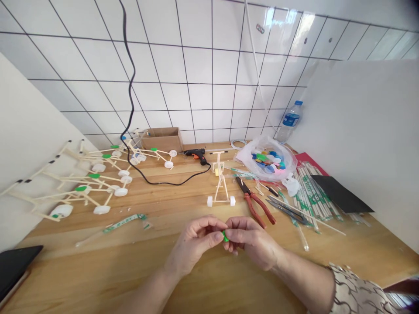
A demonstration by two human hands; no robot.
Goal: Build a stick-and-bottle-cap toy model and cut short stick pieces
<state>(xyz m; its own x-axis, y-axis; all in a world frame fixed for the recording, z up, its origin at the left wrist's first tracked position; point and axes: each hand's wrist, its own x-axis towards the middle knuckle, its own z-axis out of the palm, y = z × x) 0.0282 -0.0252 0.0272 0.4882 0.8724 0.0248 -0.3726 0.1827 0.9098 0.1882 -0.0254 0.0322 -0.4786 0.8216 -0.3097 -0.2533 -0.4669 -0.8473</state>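
Between the fingertips of my left hand and my right hand is a small green piece, mostly covered by the fingers, so its exact shape is hidden. Both hands pinch it low over the table's front half. Just beyond them stands a little tricycle model made of pale sticks, with two white wheels toward me and a dark-tipped handlebar at the far end. To the right of my right hand lie red-handled pliers, jaws pointing away.
Several finished stick tricycles with green seats crowd the left. A hot glue gun, its black cord, and a cardboard box lie behind. At right are a bag of bottle caps, scissors, wrapped sticks and a bottle.
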